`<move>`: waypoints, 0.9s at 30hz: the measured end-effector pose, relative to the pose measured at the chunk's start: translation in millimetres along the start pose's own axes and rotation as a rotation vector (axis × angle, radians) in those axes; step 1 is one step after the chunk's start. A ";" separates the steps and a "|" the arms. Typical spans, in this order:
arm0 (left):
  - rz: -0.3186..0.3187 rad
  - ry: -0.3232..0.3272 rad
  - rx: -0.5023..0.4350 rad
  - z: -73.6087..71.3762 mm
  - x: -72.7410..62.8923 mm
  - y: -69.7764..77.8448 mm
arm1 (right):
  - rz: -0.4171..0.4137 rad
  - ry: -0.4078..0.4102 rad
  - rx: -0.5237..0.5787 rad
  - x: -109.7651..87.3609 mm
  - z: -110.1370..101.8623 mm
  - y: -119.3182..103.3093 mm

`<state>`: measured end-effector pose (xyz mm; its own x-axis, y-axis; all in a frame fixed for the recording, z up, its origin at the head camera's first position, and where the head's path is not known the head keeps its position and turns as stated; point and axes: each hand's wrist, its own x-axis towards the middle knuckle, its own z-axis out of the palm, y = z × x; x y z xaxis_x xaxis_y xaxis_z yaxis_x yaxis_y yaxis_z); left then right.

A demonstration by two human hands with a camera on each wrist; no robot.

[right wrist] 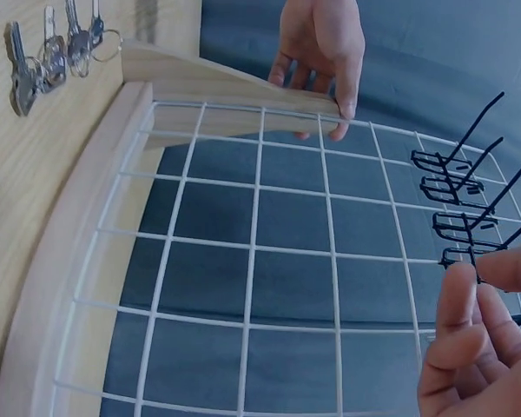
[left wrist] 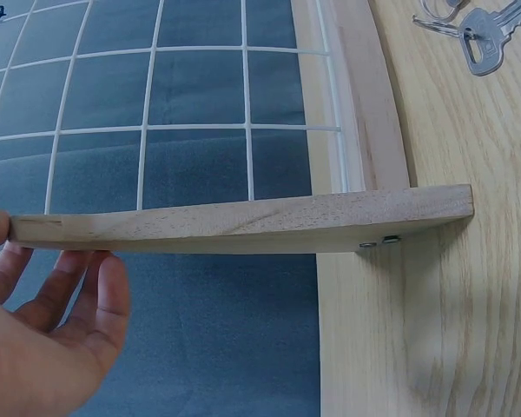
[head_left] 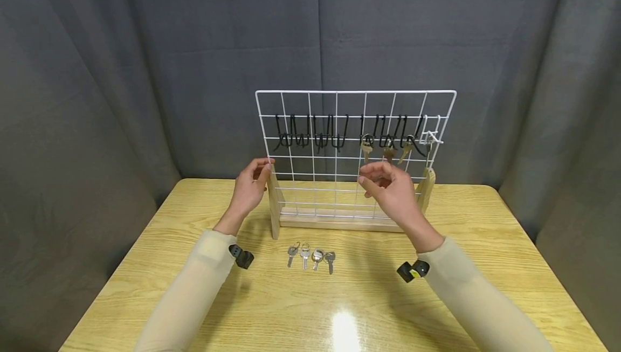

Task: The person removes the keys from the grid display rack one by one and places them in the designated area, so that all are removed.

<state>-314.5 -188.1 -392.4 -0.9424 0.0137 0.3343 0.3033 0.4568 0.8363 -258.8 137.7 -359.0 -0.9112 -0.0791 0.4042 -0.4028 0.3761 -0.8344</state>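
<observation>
- Left hand [head_left: 249, 187]: grip closed on the upper end of the left upright [left wrist: 243, 215], a wooden side board. The thumb bears on one side; the fingers bend behind the other.
- Right hand [head_left: 393, 187]: grip released. The fingers are loosely bent, with a small gap between thumb tip and index fingertip; no object is visible between them.
- Right hand position: in front of the right part of the wire grid [head_left: 356, 92], just below the hanging keys [head_left: 367, 147]. In the right wrist view, the fingertips overlap the black hooks [head_left: 286, 139]; contact cannot be determined.
- Wire grid: white, tilted, mounted between the left upright and the right upright [head_left: 427, 189]. A wooden base bar [head_left: 339, 223] joins the two uprights at the bottom.
- Black hooks: arranged in a row across the upper part of the wire grid. A white hook [head_left: 429, 135] is fitted at the right end of the row.
- Hanging keys: suspended at the right end of the row, above the right hand.
- Loose keys [head_left: 317, 257]: four pieces, fitted with rings, lying side by side on the surface [head_left: 291, 314], in front of the base bar and nearer its left end.
- Surface: light wood grain, carrying the complete rack.
- Curtain [head_left: 233, 28]: dark grey, behind the rack.
</observation>
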 end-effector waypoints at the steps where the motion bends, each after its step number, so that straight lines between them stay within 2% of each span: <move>1: -0.001 0.001 -0.001 -0.1 0.1 -0.1 | -0.009 0.015 0.000 0.5 -0.8 -1.1; 10: 0.008 -0.001 0.010 -0.3 0.7 -1.2 | -0.061 0.124 0.024 6.0 -5.5 -0.6; 16: 0.004 0.004 0.010 -0.2 0.3 0.5 | -0.060 0.165 0.041 9.8 -7.0 0.1; 27: 0.005 0.010 0.008 0.2 1.0 -0.8 | -0.081 0.229 -0.007 15.1 -3.6 1.6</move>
<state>-315.8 -188.2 -392.8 -0.9392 0.0074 0.3432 0.3073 0.4637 0.8310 -272.9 140.4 -352.9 -0.8326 0.1016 0.5445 -0.4722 0.3835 -0.7937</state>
